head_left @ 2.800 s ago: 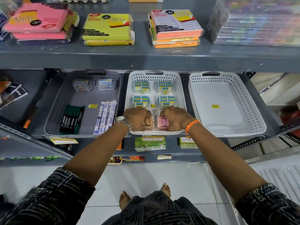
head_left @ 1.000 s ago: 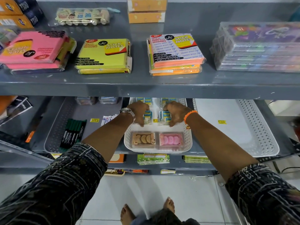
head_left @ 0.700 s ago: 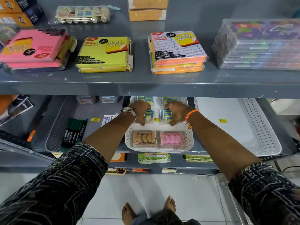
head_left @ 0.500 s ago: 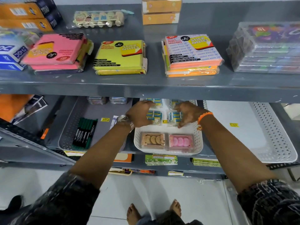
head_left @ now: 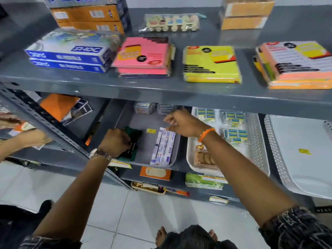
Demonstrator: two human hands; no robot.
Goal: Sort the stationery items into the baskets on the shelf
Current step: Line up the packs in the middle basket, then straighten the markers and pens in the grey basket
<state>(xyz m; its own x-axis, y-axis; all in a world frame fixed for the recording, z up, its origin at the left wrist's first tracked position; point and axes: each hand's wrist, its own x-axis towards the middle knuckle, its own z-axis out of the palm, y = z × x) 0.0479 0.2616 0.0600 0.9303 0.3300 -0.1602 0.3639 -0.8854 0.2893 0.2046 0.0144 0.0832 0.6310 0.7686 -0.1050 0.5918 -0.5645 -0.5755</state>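
On the lower shelf a grey basket (head_left: 146,147) holds a pack of green markers (head_left: 134,135), white pen packs (head_left: 163,148) and two small clear boxes (head_left: 143,107) at the back. My left hand (head_left: 115,141) is curled around the near end of the green markers. My right hand (head_left: 184,123) hovers over the same basket, its thumb touching the far end of the white pen packs; blur hides whether it grips them. The middle white basket (head_left: 256,141) holds blue eraser packs (head_left: 233,135) and a tan eraser box (head_left: 203,158), partly behind my right arm.
A bare white basket (head_left: 276,146) sits at the right. The upper shelf edge (head_left: 161,92) overhangs the baskets and carries sticky-note packs (head_left: 210,64) and boxes. Another person's hand (head_left: 27,139) reaches into the left bay beyond a slanted shelf post (head_left: 53,130).
Both hands left the eraser packs in the white basket and moved left into the grey basket. My view swung left. Before that, the tan and pink eraser boxes were set down in the white basket.
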